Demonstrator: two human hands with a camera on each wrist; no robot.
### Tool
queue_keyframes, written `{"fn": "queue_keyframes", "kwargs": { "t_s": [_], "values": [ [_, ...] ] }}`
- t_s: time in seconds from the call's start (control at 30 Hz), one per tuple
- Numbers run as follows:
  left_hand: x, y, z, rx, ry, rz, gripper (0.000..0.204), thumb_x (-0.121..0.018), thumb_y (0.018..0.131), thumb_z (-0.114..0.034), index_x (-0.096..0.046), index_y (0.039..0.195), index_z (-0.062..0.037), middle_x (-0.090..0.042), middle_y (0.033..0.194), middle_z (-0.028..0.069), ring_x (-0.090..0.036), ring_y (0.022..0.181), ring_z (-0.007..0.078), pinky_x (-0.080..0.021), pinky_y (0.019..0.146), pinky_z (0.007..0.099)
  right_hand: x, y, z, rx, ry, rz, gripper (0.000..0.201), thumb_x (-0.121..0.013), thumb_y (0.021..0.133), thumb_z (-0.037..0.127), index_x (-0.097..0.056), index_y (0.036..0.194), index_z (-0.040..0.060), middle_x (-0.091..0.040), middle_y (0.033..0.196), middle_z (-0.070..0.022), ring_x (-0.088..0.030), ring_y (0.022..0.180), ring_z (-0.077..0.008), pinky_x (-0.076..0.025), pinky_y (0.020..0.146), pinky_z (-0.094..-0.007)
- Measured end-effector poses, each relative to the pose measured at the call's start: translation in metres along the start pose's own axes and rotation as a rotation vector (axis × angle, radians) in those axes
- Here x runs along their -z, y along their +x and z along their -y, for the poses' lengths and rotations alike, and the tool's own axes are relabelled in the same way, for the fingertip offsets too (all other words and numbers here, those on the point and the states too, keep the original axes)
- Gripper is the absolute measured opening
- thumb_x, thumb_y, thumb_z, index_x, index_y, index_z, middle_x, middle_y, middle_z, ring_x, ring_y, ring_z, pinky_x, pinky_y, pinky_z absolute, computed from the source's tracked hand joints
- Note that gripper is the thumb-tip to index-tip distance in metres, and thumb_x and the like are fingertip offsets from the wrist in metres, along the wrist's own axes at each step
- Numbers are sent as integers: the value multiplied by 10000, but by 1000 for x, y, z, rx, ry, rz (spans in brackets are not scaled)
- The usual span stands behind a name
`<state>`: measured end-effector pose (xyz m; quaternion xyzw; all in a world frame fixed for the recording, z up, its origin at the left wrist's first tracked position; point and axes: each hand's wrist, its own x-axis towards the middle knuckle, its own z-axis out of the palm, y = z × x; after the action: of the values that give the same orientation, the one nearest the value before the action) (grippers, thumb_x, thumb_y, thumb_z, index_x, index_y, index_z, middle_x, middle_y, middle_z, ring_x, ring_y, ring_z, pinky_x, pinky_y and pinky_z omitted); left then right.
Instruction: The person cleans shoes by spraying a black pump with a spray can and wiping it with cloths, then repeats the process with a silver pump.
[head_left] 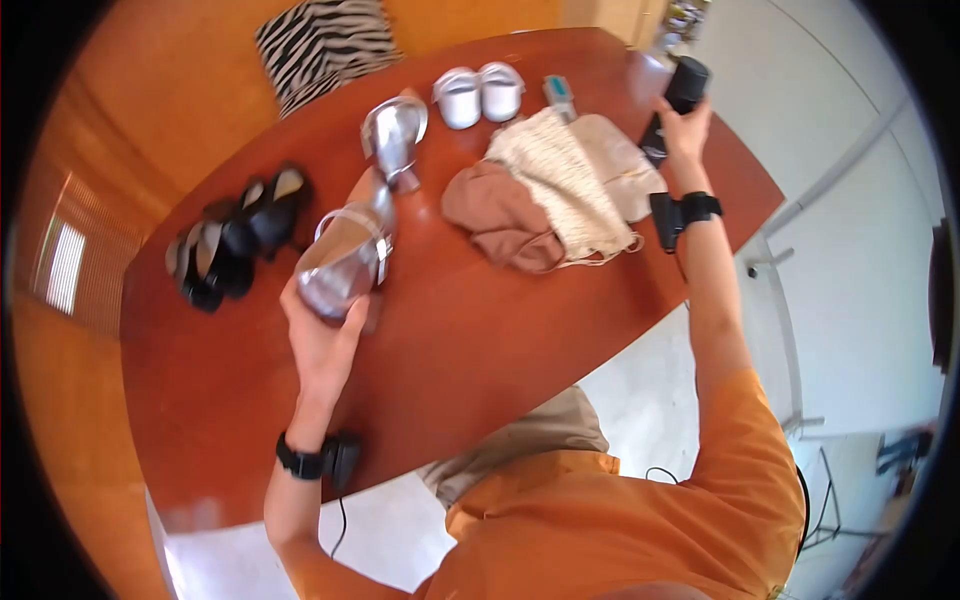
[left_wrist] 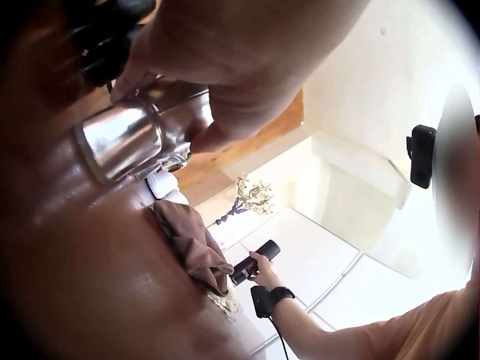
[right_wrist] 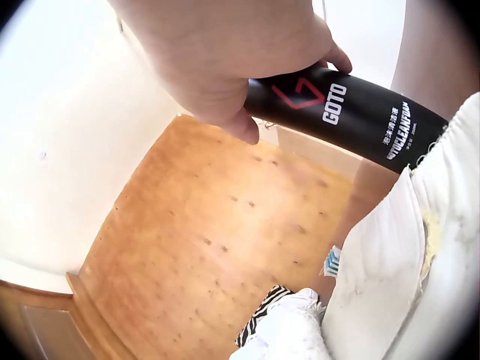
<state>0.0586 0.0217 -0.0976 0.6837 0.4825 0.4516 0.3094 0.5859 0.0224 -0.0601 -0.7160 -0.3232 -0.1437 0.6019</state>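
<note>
- The silver shoe is left of the cream cloth, on the near side of the other silver shoe; whether it touches the table cannot be told.
- The left hand grips its rounded front end, thumb on one side, fingers round the other.
- It looks light and fairly stiff, but the glossy skin may slip under fingertips and could scuff or dent if squeezed hard. The front end gives a firm hold; the thin strap would likely bend, so it makes a poor handle.
- The black bottle is at the far right of the cream cloth, slanting.
- The right hand holds it with fingers curled round the body.
- It looks smooth, rigid and easily gripped round its middle; its fill, hence its weight, cannot be told.
- The brown cloth, just left of the cream cloth, looks soft and limp, best pinched by a fold.
</note>
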Motion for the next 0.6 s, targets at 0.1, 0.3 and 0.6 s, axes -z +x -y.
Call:
{"fn": "queue_keyframes", "kwargs": {
  "t_s": [0.1, 0.3, 0.6],
  "values": [
    [3, -2, -3, 34, -2, 2, 738, -741, 719, -172, -302, 1274, 38, -481, 1184, 190, -503, 1086, 258, -411, 922, 342, -3, 7, -2, -26, -82, 7, 897, -795, 610, 274, -328, 1302, -55, -549, 1135, -232, -566, 1039, -337, -445, 897, -394],
    [3, -4, -12, 18, -36, 14, 735, -737, 714, -171, -298, 1265, 39, -512, 1159, 210, -535, 1066, 277, -435, 898, 348, 5, 9, 6, -141, -171, 38, 677, -795, 612, 284, -484, 1112, -50, -605, 1028, -200, -608, 945, -304, -474, 840, -388],
    [4, 5, -4, 47, 57, -47, 709, -738, 723, -178, -316, 1248, 44, -535, 1139, 225, -560, 1048, 300, -455, 873, 360, 12, 9, 1, -108, -157, 58, 652, -788, 626, 300, -490, 1084, -58, -600, 1011, -205, -600, 937, -311, -470, 837, -385]
  ]
}}
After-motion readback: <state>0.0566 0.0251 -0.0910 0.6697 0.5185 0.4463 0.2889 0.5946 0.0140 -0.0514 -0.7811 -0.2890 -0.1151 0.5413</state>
